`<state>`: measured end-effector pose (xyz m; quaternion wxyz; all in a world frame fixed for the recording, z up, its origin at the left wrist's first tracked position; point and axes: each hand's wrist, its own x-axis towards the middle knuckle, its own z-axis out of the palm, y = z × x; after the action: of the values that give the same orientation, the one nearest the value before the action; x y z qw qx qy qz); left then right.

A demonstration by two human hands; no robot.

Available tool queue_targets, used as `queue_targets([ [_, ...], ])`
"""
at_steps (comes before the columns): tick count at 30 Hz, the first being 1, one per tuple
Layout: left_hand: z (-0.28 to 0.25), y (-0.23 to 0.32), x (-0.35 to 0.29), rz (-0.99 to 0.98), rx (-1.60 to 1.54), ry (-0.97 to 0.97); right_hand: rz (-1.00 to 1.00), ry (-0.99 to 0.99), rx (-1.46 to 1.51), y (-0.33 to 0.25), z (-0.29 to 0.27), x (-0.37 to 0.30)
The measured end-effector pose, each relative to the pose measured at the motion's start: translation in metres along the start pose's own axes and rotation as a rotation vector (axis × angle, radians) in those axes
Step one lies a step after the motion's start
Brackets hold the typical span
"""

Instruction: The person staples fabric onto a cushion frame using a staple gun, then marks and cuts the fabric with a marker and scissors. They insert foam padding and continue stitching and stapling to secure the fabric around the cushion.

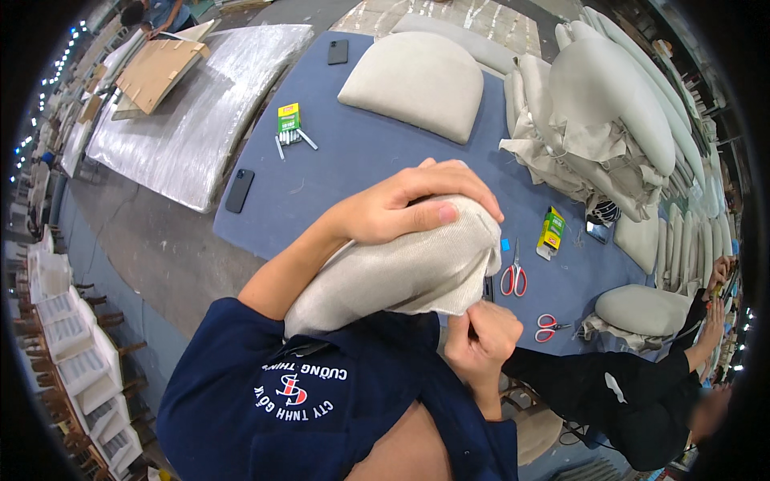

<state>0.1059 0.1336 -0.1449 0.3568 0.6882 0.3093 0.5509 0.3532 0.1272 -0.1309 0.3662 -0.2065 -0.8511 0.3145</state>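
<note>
A beige fabric-covered seat cushion [377,268] is held up against my chest, tilted over the near side of the blue-topped table [313,164]. My left hand [421,200] wraps over its upper end, thumb lying on the near face and fingers curled over the far side. Below that end, a loose flap of the cover [449,293] hangs in folds. My right hand [483,341] is closed in a pinch on the flap's lower edge. Just beyond the right hand lie red-handled scissors [514,279], and a second red-handled pair [550,327] is nearer the person on the right.
Another beige cushion [417,84] lies flat at the far side. Two dark phones [338,52] and a green-yellow box [289,118] with white sticks lie leftward. Stacked pads and covers [597,120] and a second box [551,231] are right. A person in black [609,393] works close by.
</note>
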Motion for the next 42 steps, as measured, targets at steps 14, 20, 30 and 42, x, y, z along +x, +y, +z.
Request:
queue_targets([
  [14, 0.022, 0.011, 0.007, -0.123, 0.039, 0.213, -0.078, 0.151, 0.068, 0.009, 0.027, -0.003],
  [20, 0.025, 0.014, 0.024, -0.132, 0.07, 0.12, -0.034, 0.2, 0.001, 0.007, 0.018, -0.009],
  [30, 0.018, 0.024, 0.024, -0.216, 0.032, 0.142, -0.013, 0.181, 0.053, 0.002, 0.016, 0.001],
  [42, 0.018, 0.023, 0.027, -0.225, 0.052, 0.147, -0.001, 0.11, 0.022, 0.003, 0.008, -0.002],
])
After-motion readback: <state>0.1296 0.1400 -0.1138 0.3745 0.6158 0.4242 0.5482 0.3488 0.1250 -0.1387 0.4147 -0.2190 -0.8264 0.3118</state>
